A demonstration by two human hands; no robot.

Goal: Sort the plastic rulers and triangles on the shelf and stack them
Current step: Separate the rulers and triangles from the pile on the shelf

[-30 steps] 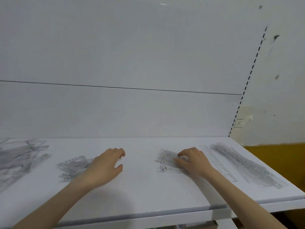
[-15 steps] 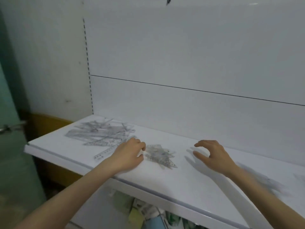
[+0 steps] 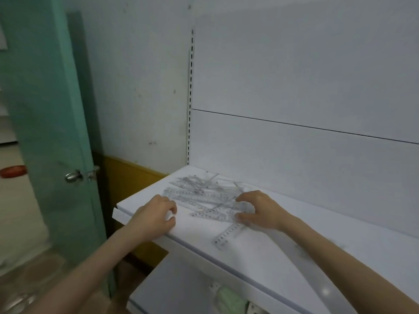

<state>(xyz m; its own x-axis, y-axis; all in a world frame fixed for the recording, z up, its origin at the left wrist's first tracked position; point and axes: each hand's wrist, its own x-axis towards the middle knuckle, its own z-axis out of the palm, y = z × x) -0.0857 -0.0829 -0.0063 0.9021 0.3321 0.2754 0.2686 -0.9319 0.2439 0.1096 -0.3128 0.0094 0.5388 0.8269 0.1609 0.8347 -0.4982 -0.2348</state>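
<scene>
A jumbled pile of clear plastic rulers and triangles (image 3: pixel 201 194) lies at the left end of the white shelf (image 3: pixel 283 252). One clear ruler (image 3: pixel 227 236) lies apart, slanting toward the front edge. My left hand (image 3: pixel 156 215) rests near the shelf's front left edge, fingers loosely curled, holding nothing, just left of the pile. My right hand (image 3: pixel 260 210) hovers over the pile's right side with fingers spread and curved like a claw, thumb beside a ruler; no grip on any piece is visible.
A white back panel (image 3: pixel 294 109) rises behind the shelf. A green door (image 3: pixel 45 132) with a metal knob (image 3: pixel 73 176) stands open on the left. A lower shelf holds packaged goods (image 3: pixel 229 300) beneath.
The view has swung left to the shelf's left end. Both hands moved left: the left from beside a small pile to the shelf edge, the right now over the big pile.
</scene>
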